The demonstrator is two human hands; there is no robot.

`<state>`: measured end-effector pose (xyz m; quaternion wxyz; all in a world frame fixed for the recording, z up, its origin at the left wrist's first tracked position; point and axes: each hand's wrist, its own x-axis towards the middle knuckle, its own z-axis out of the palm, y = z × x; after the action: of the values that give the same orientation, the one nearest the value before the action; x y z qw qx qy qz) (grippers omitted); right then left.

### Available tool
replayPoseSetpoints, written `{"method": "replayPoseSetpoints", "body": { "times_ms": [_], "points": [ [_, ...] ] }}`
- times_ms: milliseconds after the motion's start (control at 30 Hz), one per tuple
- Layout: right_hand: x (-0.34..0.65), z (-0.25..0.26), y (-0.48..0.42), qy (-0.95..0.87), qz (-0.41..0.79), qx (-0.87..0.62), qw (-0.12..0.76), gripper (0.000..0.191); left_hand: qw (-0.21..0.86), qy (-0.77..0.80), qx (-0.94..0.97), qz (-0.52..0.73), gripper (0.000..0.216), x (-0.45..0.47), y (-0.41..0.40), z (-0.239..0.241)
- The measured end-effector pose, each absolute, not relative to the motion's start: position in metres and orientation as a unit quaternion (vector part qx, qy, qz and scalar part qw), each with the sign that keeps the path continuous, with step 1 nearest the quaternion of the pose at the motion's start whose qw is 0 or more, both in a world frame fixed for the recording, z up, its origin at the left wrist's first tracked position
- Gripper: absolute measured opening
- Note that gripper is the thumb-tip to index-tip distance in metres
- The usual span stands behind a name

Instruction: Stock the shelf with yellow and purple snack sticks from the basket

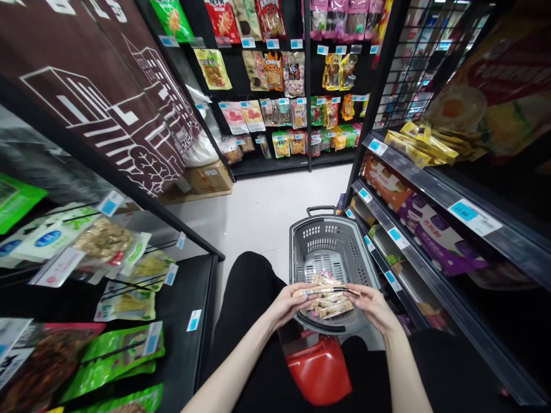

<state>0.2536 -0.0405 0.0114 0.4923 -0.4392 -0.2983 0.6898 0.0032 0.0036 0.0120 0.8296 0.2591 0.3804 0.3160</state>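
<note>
A narrow, pale snack packet (326,290) is stretched level between my two hands, seen almost edge-on. My left hand (286,307) pinches its left end between thumb and fingers. The right end is gripped by my right hand (373,308). Directly below is a grey plastic shopping basket (357,244) with slotted walls and a black handle. Several small beige stick packets (333,310) lie in a pile inside it, partly hidden by the held packet. The print on the held packet is too small to read.
Shelves with purple snack packs (439,235) and yellow sachets (422,143) run along the right. Bagged foods (103,238) hang on the left rack. A back wall holds more snack bags (273,69). A cardboard box (210,179) stands on the floor. A glossy red object (321,367) sits between my legs.
</note>
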Motion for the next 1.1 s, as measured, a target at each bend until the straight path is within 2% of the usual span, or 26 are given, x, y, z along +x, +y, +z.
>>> {"method": "replayPoseSetpoints", "body": {
  "times_ms": [100,200,267,333,533,667,800,967,1100],
  "points": [
    [0.25,0.007,-0.036,-0.322,0.631,-0.529,0.467,0.038,0.792,0.436,0.287,0.317,0.034,0.005,0.004,0.009],
    [0.25,0.002,-0.032,-0.407,0.513,-0.615,0.44,0.036,0.754,0.471,0.339,0.307,0.041,0.007,0.004,0.007],
    [0.251,0.0,-0.03,-0.47,0.413,-0.646,0.438,0.033,0.73,0.489,0.375,0.297,0.045,0.008,0.005,0.004],
    [0.249,-0.001,-0.029,-0.495,0.369,-0.646,0.449,0.031,0.709,0.506,0.394,0.291,0.047,0.009,0.004,0.002],
    [0.23,-0.004,-0.028,-0.426,0.552,-0.566,0.44,0.034,0.72,0.496,0.397,0.279,0.045,0.011,0.002,0.001],
    [0.227,0.001,-0.028,-0.468,0.531,-0.587,0.393,0.024,0.723,0.482,0.435,0.235,0.036,0.01,0.001,0.004],
    [0.23,0.007,-0.027,-0.485,0.506,-0.617,0.357,0.016,0.679,0.53,0.462,0.213,0.032,0.01,0.001,0.002],
    [0.235,0.006,-0.027,-0.45,0.493,-0.647,0.368,0.026,0.626,0.572,0.479,0.228,0.033,0.009,0.003,-0.003],
    [0.245,0.004,-0.032,-0.398,0.576,-0.586,0.407,0.029,0.674,0.539,0.435,0.256,0.04,0.007,0.004,-0.001]
  ]
}}
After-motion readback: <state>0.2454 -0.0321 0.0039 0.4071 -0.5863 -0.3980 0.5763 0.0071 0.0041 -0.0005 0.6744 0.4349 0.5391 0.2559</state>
